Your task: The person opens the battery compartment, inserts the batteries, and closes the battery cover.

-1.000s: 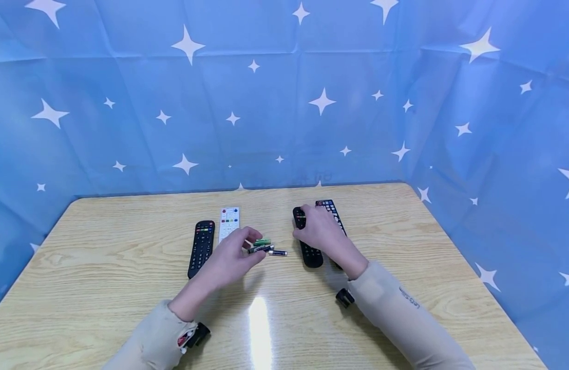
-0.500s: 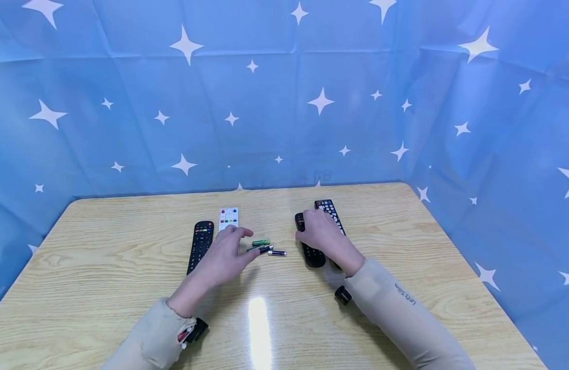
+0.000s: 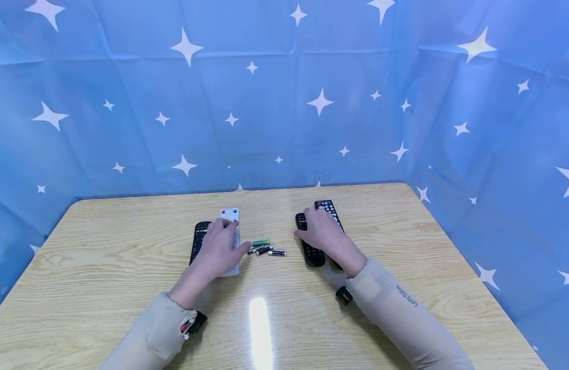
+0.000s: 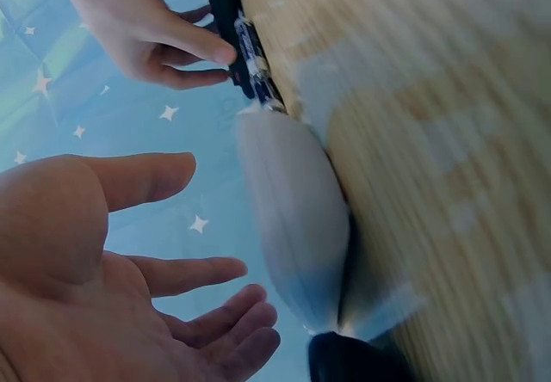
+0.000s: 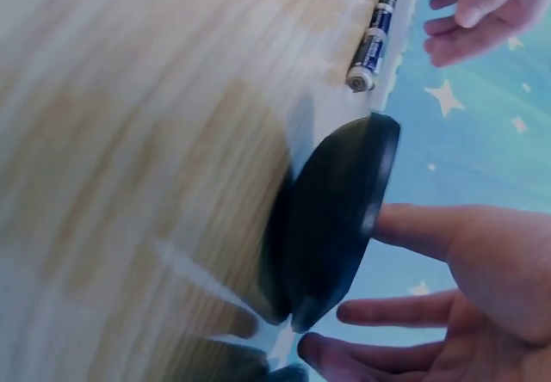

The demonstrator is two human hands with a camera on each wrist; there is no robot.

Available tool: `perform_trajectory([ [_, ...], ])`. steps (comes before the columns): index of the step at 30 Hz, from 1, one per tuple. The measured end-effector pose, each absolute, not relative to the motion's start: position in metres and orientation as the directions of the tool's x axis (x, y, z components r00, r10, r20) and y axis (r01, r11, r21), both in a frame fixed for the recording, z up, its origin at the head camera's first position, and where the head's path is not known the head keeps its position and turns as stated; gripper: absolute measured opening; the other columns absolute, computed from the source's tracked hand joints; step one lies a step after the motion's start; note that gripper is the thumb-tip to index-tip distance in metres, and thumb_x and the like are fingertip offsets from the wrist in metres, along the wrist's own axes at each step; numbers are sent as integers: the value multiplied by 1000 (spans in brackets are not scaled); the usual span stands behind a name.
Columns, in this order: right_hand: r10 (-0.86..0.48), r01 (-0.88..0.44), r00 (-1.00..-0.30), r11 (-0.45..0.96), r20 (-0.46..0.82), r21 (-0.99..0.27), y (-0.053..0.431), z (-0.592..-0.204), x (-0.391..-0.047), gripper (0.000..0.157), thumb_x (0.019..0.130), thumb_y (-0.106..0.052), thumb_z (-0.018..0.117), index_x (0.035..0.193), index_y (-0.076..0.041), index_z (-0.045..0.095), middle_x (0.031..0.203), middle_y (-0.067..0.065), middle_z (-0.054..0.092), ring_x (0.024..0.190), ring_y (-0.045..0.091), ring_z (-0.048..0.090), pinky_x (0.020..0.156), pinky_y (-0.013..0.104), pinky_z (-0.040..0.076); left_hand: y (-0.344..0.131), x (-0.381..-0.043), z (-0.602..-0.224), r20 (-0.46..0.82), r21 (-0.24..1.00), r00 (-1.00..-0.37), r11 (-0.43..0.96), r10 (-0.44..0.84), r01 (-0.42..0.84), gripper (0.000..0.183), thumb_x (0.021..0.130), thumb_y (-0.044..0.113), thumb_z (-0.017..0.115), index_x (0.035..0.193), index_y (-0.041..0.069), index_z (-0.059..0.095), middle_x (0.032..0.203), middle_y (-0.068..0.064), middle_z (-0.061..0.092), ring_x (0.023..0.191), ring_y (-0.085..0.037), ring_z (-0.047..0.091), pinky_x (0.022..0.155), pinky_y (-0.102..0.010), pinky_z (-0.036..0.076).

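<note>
My left hand (image 3: 220, 246) is over the white remote control (image 3: 230, 213), its thumb towards several small batteries (image 3: 264, 250). In the left wrist view its fingers are spread, apart from the white remote. A black remote control (image 3: 198, 241) lies just left, partly hidden by this hand. My right hand (image 3: 322, 229) straddles another black remote control (image 3: 314, 257), thumb at its left side. The right wrist view shows the forefinger extended with a small gap from that remote; the thumb's tip is hidden behind it. A further black remote with pale buttons (image 3: 326, 205) lies partly under the right hand.
A light wooden table (image 3: 381, 216) carries everything. One green battery (image 3: 261, 242) and a separate dark one (image 3: 277, 253) lie between the hands. Blue cloth with white stars (image 3: 284, 118) hangs behind the table and at its sides.
My left hand has moved left from the batteries to above the white remote. The black remote under my right hand shifted slightly towards me, then stayed still.
</note>
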State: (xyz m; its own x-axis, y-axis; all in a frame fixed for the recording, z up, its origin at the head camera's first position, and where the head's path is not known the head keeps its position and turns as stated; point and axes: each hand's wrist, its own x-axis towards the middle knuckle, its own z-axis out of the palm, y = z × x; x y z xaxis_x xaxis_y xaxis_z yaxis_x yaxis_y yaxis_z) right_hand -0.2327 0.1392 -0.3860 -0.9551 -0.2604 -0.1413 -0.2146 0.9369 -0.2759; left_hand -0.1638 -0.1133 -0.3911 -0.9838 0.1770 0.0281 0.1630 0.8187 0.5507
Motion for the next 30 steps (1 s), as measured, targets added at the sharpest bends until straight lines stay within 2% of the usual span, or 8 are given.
perform_trajectory([
  [3,-278,-238,-954,932,-116,-271,140,-385,-231,59,95,-34,76,134,7,58,86,15,64,66,22,60,60,36,50,-114,-166,-393,13,529,-986,836,165,147,68,100,28,68,146,-15,43,142,-35,41,129,-46,40,105,-58,40],
  [8,-302,-273,-951,921,-65,-278,141,-383,-227,53,98,-32,73,132,5,60,90,14,67,72,23,63,66,38,53,-114,-171,-395,2,480,-988,867,154,136,69,100,30,67,146,-16,42,142,-37,40,131,-48,39,106,-59,40],
  [14,-351,-315,-936,872,-29,-375,140,-376,-219,41,100,-28,70,126,2,63,74,5,62,58,18,57,59,37,49,-113,-179,-391,-18,421,-989,898,149,128,69,101,30,66,145,-18,41,142,-39,38,127,-47,41,100,-57,44],
  [20,-396,-380,-917,828,49,-413,139,-372,-209,37,99,-29,71,123,0,68,96,10,70,73,19,63,72,39,55,-110,-184,-389,-91,392,-986,916,136,91,69,103,30,64,143,-20,41,143,-41,35,126,-47,40,94,-55,48],
  [25,-425,-413,-902,798,75,-440,137,-369,-201,34,99,-28,71,120,-1,69,87,3,65,67,15,56,66,36,50,-108,-189,-390,-114,361,-986,930,120,71,74,103,32,63,144,-23,35,141,-42,35,127,-49,39,96,-55,48],
  [27,-435,-421,-897,789,78,-447,136,-368,-199,34,99,-27,71,119,-1,70,86,2,64,66,14,55,66,35,50,-108,-191,-390,-109,347,-988,935,109,65,71,102,31,64,141,-23,41,135,-41,39,123,-47,41,95,-54,49],
  [30,-445,-432,-892,783,81,-449,135,-366,-197,33,99,-27,71,119,-1,70,87,1,64,69,13,55,68,35,50,-108,-192,-391,-109,346,-990,937,92,49,57,101,30,66,125,-20,56,128,-37,43,115,-44,44,87,-50,51],
])
